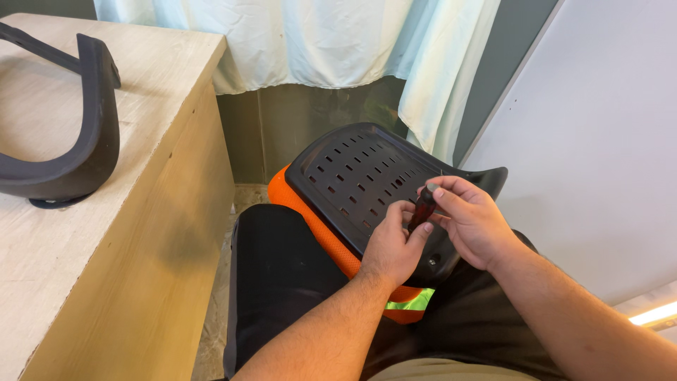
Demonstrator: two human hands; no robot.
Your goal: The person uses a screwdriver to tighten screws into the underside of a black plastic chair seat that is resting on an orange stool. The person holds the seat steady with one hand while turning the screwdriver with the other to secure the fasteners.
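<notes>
1. A black slotted plastic panel is seen resting on the person's lap, tilted up toward a pale curtain.
2. An orange cushion edge is seen beneath the panel, touching it.
3. A dark red-brown tool handle is held upright over the panel's near right part.
4. The handle's top is pinched by the curled fingers of the right hand.
5. The handle's lower part is gripped by the left hand, its fingers closed around it.
6. A black curved armrest piece is laid on a pale wooden table, well apart from both hands.
</notes>
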